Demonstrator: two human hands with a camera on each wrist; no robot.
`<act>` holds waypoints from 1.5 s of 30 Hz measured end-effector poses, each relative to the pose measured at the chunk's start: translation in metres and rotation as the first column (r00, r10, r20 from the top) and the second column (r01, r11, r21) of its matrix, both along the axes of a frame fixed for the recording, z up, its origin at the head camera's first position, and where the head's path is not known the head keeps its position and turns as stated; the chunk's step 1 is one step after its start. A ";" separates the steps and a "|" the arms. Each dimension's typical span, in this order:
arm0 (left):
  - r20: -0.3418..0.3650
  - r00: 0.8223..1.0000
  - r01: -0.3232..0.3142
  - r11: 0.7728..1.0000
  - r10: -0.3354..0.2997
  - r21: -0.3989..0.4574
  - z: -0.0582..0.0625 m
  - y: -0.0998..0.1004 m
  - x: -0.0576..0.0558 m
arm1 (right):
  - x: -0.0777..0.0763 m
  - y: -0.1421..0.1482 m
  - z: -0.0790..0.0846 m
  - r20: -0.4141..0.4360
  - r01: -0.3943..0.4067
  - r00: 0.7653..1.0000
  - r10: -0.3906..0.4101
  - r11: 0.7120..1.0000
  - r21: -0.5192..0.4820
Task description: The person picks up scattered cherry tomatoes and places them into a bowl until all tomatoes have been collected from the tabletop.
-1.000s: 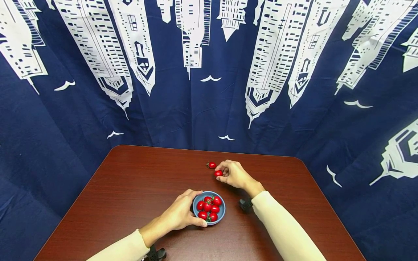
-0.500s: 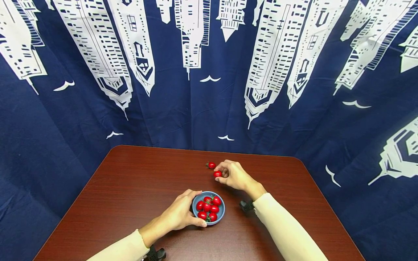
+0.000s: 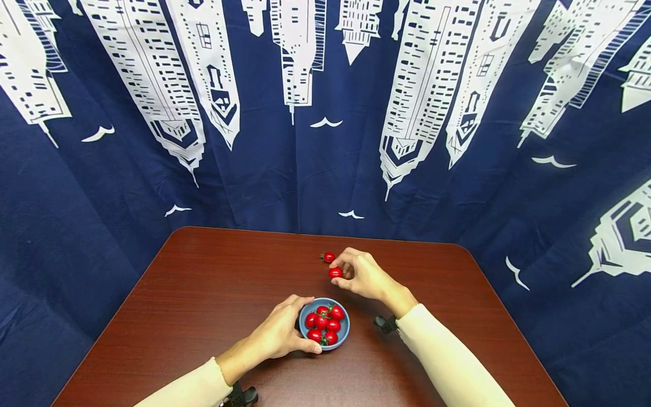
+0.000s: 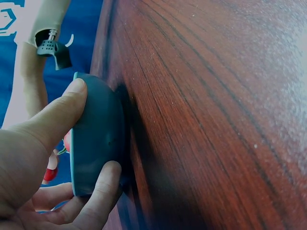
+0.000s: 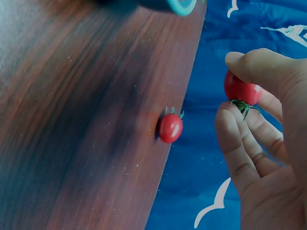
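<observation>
My left hand [image 3: 278, 333] grips the side of a small blue bowl [image 3: 346, 333], thumb near the front and fingers around the back. In the left wrist view the thumb lies at the rim and a fingertip touches the outer wall of the bowl [image 4: 98, 139]. Several red cherry tomatoes [image 3: 322, 323] lie inside. Beyond the bowl, my right hand [image 3: 367, 275] pinches a cherry tomato [image 3: 335, 272] between thumb and fingers. The right wrist view shows this tomato [image 5: 240, 89] held above the table, green stem end towards the fingers. Another cherry tomato [image 3: 329, 257] lies just behind it.
The brown wooden table [image 3: 224, 271] has rounded far corners. Behind it hangs a dark blue cloth [image 3: 269, 186] printed with white buildings and birds. A dark wrist device [image 3: 385, 324] sits under the right wrist, and another [image 3: 243, 395] under the left.
My right hand has shifted slightly left and towards me with the pinched cherry tomato. The left hand keeps its grip on the bowl. The loose cherry tomato stays in place.
</observation>
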State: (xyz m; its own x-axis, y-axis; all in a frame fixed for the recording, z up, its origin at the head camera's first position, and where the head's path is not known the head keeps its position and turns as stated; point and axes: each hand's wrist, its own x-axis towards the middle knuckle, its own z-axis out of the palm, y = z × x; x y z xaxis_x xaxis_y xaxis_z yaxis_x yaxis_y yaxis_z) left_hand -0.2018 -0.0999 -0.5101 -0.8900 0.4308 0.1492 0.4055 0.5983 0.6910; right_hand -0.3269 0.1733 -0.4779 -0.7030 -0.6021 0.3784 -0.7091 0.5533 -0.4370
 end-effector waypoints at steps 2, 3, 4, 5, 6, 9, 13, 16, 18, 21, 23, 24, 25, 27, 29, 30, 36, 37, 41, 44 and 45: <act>-0.005 1.000 -0.001 1.000 0.001 0.001 0.000 0.000 0.000 | 0.002 -0.001 0.002 -0.013 -0.014 1.000 0.014 1.000 0.004; -0.009 1.000 0.000 1.000 0.000 0.001 -0.001 0.000 0.000 | 0.003 -0.001 0.003 -0.014 -0.021 1.000 0.021 1.000 0.004; -0.012 1.000 0.000 1.000 0.000 0.000 -0.001 0.000 0.000 | 0.005 -0.002 0.004 -0.014 -0.027 1.000 0.027 1.000 0.003; -0.015 1.000 0.001 1.000 -0.001 0.001 -0.001 0.000 0.000 | 0.006 -0.002 0.005 -0.011 -0.031 0.999 0.031 0.999 0.004; -0.016 1.000 0.002 1.000 -0.002 0.001 -0.001 0.000 0.000 | 0.007 -0.002 0.006 -0.008 -0.034 0.999 0.034 0.999 0.005; -0.014 1.000 0.003 1.000 -0.003 0.005 -0.002 0.000 0.001 | 0.011 -0.003 0.008 0.003 -0.044 0.999 0.044 0.999 0.004; -0.002 1.000 0.001 1.000 -0.001 0.010 -0.002 0.000 0.001 | 0.018 -0.005 0.011 0.000 -0.059 0.998 0.059 0.998 0.009; 0.002 1.000 -0.004 1.000 0.004 0.011 -0.003 0.001 0.001 | 0.024 -0.007 0.013 -0.011 -0.086 0.996 0.086 0.996 0.008; 0.004 1.000 -0.009 1.000 0.009 0.009 -0.003 0.001 0.000 | 0.028 -0.009 0.015 -0.016 -0.107 0.994 0.107 0.994 0.005; 0.009 1.000 -0.020 1.000 0.020 0.010 -0.003 0.001 0.000 | 0.033 -0.013 0.017 -0.016 -0.132 0.991 0.133 0.991 0.006; 0.016 1.000 -0.026 1.000 0.025 0.012 -0.003 0.001 0.001 | 0.037 -0.015 0.018 -0.008 -0.145 0.989 0.145 0.989 0.005; 0.018 0.999 -0.027 1.000 0.027 0.013 -0.003 0.000 0.001 | 0.039 -0.016 0.019 -0.005 -0.152 0.988 0.152 0.988 0.005; 0.021 0.999 -0.029 0.999 0.029 0.015 -0.003 0.000 0.001 | 0.040 -0.017 0.019 -0.001 -0.156 0.988 0.156 0.988 0.007; 0.026 0.999 -0.032 0.999 0.032 0.017 -0.002 0.001 0.001 | 0.044 -0.018 0.019 0.005 -0.166 0.986 0.166 0.986 0.010; 0.029 0.999 -0.035 0.999 0.034 0.017 -0.002 0.001 0.001 | 0.047 -0.020 0.021 0.001 -0.179 0.984 0.179 0.984 0.009; 0.029 0.999 -0.035 0.999 0.035 0.017 -0.001 0.001 0.001 | 0.048 -0.021 0.021 -0.001 -0.185 0.983 0.185 0.983 0.010; 0.028 0.999 -0.033 0.999 0.033 0.018 0.000 0.001 0.001 | 0.051 -0.026 0.021 -0.016 -0.219 0.976 0.219 0.976 0.019; 0.031 0.999 -0.033 0.999 0.033 0.020 -0.001 0.001 0.001 | 0.052 -0.027 0.021 -0.018 -0.220 0.975 0.221 0.975 0.023; 0.043 0.998 -0.037 0.999 0.036 0.018 -0.002 0.001 -0.001 | 0.053 -0.029 0.022 -0.029 -0.221 0.975 0.222 0.975 0.037; 0.046 0.998 -0.037 0.999 0.036 0.015 -0.003 0.000 -0.002 | 0.055 -0.030 0.023 -0.045 -0.219 0.974 0.222 0.974 0.050; 0.048 0.998 -0.037 0.999 0.036 0.013 -0.003 0.000 -0.002 | 0.055 -0.030 0.023 -0.048 -0.215 0.975 0.218 0.975 0.057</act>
